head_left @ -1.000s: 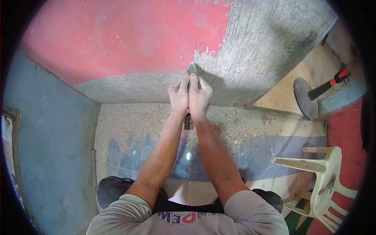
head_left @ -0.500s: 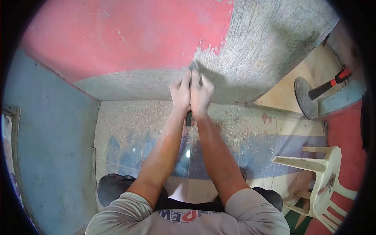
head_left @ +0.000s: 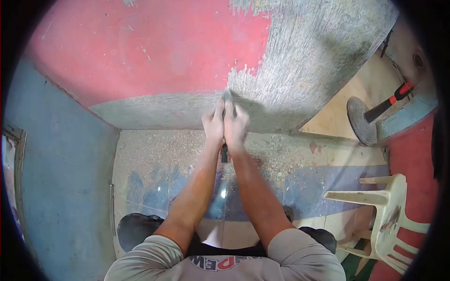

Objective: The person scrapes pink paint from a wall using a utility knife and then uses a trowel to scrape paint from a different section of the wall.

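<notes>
Dusty fingers of my left hand (head_left: 213, 127) and my right hand (head_left: 236, 125) are wrapped side by side around a scraper (head_left: 224, 153). The dark butt of its handle sticks out below my palms. Its blade tip rests against the wall, at the lower corner of the pink paint (head_left: 178, 51); most of the handle is hidden by my hands. To the right of the blade, the wall is bare, streaky grey plaster (head_left: 300, 65). A grey band also runs beneath the pink.
Paint flakes and dust cover the tiled floor (head_left: 159, 145) under the wall. A white plastic chair (head_left: 391, 206) stands at the right. Beyond it, a tool with a round grey disc (head_left: 362, 121) and a red-black handle leans near a ledge. A blue wall (head_left: 65, 159) closes the left side.
The view has tilted up slightly, so the wall sits lower in it. Both hands and the scraper appear a little lower and further left, still held together at the paint edge.
</notes>
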Demonstrator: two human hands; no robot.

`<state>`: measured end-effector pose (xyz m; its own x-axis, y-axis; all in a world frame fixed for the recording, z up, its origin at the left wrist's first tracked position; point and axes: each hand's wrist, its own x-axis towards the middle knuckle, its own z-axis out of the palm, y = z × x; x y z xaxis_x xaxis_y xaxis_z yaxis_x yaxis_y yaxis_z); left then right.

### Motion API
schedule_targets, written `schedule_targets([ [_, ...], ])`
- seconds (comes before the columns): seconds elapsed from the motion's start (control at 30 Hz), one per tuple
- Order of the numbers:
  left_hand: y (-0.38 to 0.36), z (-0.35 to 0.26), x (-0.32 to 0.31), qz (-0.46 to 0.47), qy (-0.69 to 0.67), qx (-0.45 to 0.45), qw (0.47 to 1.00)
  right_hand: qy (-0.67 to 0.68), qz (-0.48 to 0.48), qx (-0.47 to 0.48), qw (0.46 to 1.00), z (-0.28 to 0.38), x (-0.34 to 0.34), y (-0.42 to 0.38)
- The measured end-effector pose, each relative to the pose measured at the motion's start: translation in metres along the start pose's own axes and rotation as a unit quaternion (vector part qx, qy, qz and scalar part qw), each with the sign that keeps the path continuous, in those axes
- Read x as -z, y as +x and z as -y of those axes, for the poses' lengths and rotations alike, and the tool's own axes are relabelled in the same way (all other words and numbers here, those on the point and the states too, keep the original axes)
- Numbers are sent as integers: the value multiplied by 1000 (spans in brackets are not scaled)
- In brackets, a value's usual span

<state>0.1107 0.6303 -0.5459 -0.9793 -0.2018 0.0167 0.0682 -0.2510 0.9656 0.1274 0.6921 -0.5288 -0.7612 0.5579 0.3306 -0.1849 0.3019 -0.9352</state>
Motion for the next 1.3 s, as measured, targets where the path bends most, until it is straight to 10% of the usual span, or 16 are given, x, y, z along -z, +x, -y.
schedule_targets([
  [0.3,10,-81,-22,70,-105,-38,991,123,-1,-21,992,78,2,32],
  [0.57,-9,2,-3,-12,-6,22,1000,44,6,-23,999,3,2,0],
  [0.8,3,-109,-31,50,-76,-75,993,91,-6,30,995,89,1,42],
  [0.97,-8,18,9,-1,-28,24,999,9,-16,-7,1000,-21,-7,-14],
  [1.3,12,-61,-11,36,-48,-22,998,69,-16,37,997,50,-11,28],
])
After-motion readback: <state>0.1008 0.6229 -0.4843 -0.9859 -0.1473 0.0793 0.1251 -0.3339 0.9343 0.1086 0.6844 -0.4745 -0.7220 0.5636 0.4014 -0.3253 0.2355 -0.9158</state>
